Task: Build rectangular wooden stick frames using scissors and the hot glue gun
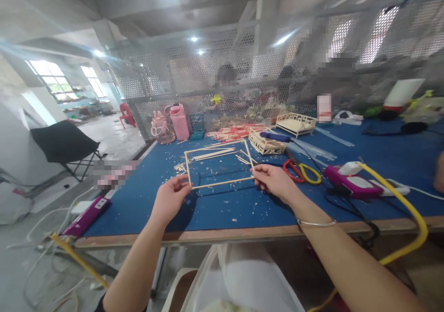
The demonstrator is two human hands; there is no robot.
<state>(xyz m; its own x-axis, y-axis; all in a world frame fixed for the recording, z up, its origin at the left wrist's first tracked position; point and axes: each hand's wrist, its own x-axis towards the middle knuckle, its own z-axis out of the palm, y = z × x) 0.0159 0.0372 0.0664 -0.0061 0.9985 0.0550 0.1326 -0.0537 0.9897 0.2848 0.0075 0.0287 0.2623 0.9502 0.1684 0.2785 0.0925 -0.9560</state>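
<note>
Two hands hold a wooden frame (222, 182) over the blue table (215, 212).

We see the left hand (169, 198) pinching the near left corner of the frame between thumb and fingers, and the right hand (275, 182) closed around the near right corner, with a thin bracelet (315, 223) on its wrist. The frame is a rectangle of thin sticks, held between the two hands and tilted away from us; we cannot tell if its far side touches the table. Through the frame we see loose sticks (215, 154) lying on the table, with wood crumbs around. Just to the right of the right hand lie scissors (301, 171) with red and yellow handles, and further right a pink tool (350, 185). Behind the frame stand two small lattice models (265, 144), and a pink bottle (179, 121) is at the far left of the table.
</note>
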